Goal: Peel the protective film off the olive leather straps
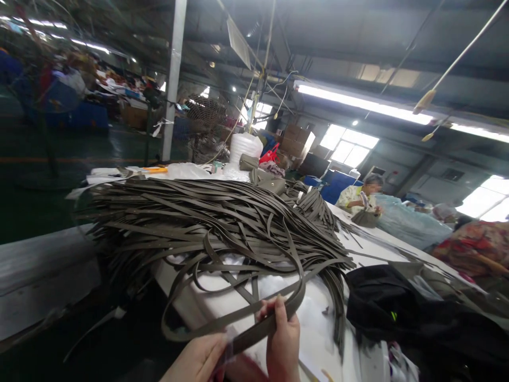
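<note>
My right hand [283, 339] is closed on a long olive-grey strap [253, 335], thumb on top and fingers curled round it. The strap loops up and out to the left over the table edge. My left hand [201, 356] is closed at the strap's lower end, its fingers pressed together. A small clear, shiny piece [229, 344] shows beside its fingertips; I cannot make out exactly what it is. Just beyond my hands, a large heap of similar straps [222, 212] lies across the white table [214, 289], some ends hanging over the edge.
A black bag or cloth [382, 297] lies at the right. Behind the heap stand a white foam roll [244, 148] and an orange-handled tool [156, 170]. A person [360, 196] works across the table. Pull cords [424, 102] hang overhead; a metal post [174, 79] rises behind.
</note>
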A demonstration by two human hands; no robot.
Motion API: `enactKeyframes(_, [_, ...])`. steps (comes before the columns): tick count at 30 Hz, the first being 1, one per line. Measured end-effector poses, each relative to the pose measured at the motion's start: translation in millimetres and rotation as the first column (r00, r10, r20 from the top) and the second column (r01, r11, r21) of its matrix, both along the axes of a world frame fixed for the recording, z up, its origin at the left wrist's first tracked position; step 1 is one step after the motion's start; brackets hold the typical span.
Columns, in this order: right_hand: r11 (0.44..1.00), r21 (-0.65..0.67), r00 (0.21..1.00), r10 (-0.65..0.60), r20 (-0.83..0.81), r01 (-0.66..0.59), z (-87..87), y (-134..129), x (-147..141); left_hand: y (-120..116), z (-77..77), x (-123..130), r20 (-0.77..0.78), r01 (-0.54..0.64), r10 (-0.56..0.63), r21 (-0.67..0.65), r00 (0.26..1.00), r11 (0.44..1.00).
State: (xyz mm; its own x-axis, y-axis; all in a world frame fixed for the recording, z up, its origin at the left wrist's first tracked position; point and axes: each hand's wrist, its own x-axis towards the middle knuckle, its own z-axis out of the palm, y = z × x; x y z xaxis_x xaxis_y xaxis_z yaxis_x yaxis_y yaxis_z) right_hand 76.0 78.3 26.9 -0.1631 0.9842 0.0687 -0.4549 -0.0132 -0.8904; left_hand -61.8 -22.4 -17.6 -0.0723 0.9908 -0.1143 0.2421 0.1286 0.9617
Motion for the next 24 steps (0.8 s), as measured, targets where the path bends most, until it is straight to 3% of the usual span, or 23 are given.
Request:
enactKeyframes(2, [0.991, 0.060, 0.993, 0.115, 0.039, -0.118, 9.1, -6.9, 1.5, -0.9, 6.9, 1.9, -0.001, 0.014, -0.014, 0.038, 1.000, 0.999])
enactKeyframes(4, [0.978, 0.050, 0.962, 0.187, 0.198, -0.201, 16.9, -13.1, 2.2, -1.3, 16.9, 3.6, -0.019, 0.041, -0.040, 0.103, 0.999, 0.994])
enactKeyframes(7, [0.973, 0.055, 0.889, 0.182, 0.421, -0.225, 20.0, -21.4, 0.1, 1.5, 30.4, 6.1, -0.063, 0.082, -0.071, 0.188, 0.995, 0.979])
enactKeyframes(9, [0.950, 0.131, 0.868, 0.196, 0.457, -0.284, 16.8, -27.9, -3.3, 5.0, 34.8, 7.6, -0.069, 0.081, -0.067, 0.227, 0.995, 0.971])
enactKeyframes(11, [0.929, 0.149, 0.874, 0.251, 0.416, -0.338, 13.1, -33.7, -6.5, 7.7, 35.0, 8.8, -0.060, 0.068, -0.055, 0.245, 0.997, 0.967])
enactKeyframes(15, [0.927, -0.040, 0.917, 0.376, 0.135, -0.374, 19.3, -25.3, -0.6, 7.9, 28.1, 8.1, -0.109, 0.071, -0.045, 0.255, 0.993, 0.964])
enactKeyframes(19, [0.958, -0.066, 0.957, 0.270, -0.101, -0.278, 42.3, 4.2, 17.5, 3.2, 25.9, 5.4, -0.119, 0.137, -0.114, 0.215, 0.986, 0.967])
enactKeyframes(21, [0.975, -0.028, 0.970, 0.214, -0.115, -0.219, 52.3, 6.4, 24.2, -1.4, 32.7, 5.3, -0.079, 0.172, -0.160, 0.172, 0.984, 0.970])
enactKeyframes(24, [0.982, 0.041, 0.981, 0.184, 0.059, -0.187, 57.8, -18.3, 32.4, -13.8, 52.5, 7.0, -0.139, 0.239, -0.210, 0.237, 0.968, 0.942])
